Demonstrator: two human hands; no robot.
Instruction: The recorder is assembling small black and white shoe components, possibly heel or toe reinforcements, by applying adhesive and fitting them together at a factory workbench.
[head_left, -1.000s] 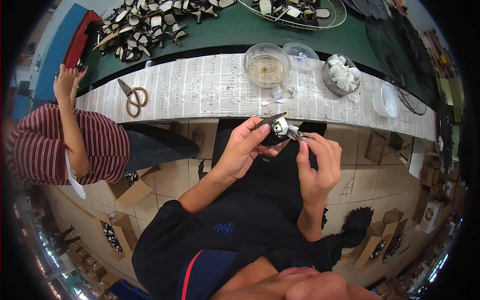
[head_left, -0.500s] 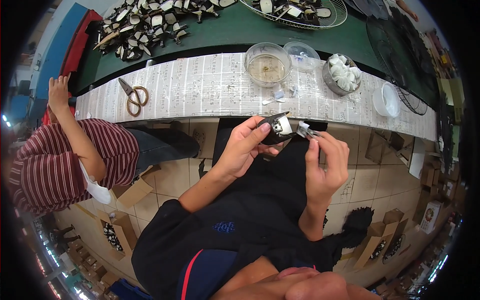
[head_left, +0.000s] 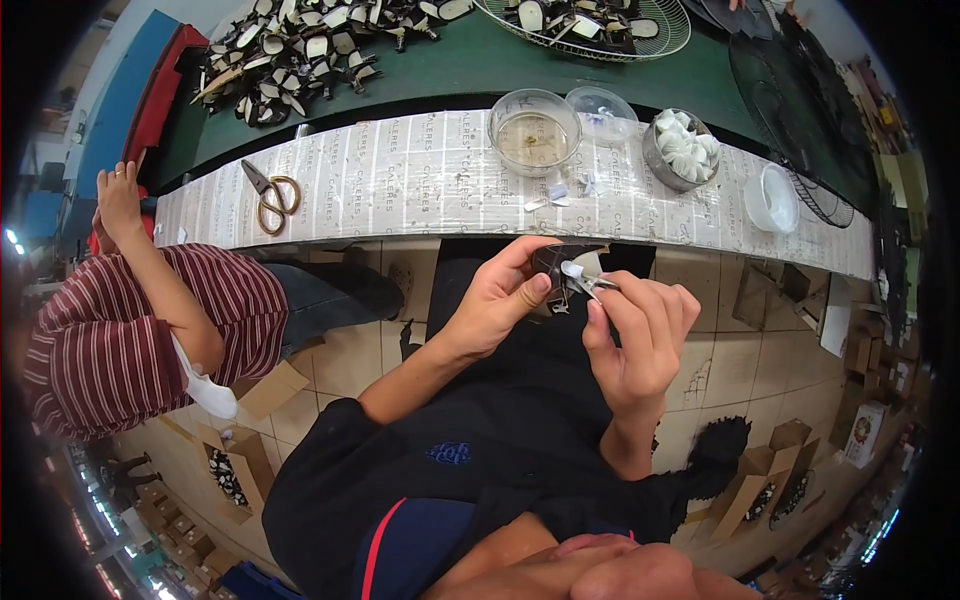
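In front of me, off the bench's near edge, my left hand [head_left: 507, 300] holds a black shoe part [head_left: 548, 262] with a cream-coloured flap, thumb on top and fingers beneath. My right hand [head_left: 645, 335] pinches small silver tweezers [head_left: 592, 284]. A folded white scrap [head_left: 571, 270] sits at the tweezers' tips, against the shoe part. The fingers of both hands almost meet there, and they cover some of the part.
A glass bowl [head_left: 497, 150], a clear lid [head_left: 612, 112], a tin of white wads [head_left: 684, 160], a plastic tub [head_left: 772, 200] and scissors [head_left: 265, 192] stand on the paper-covered bench [head_left: 380, 170]. Behind lie a pile of shoe parts [head_left: 300, 50] and a wire basket [head_left: 665, 42]. A co-worker [head_left: 160, 320] is at left.
My right hand has moved left, bringing the tweezers with the white scrap onto the shoe part. My left hand has turned the part.
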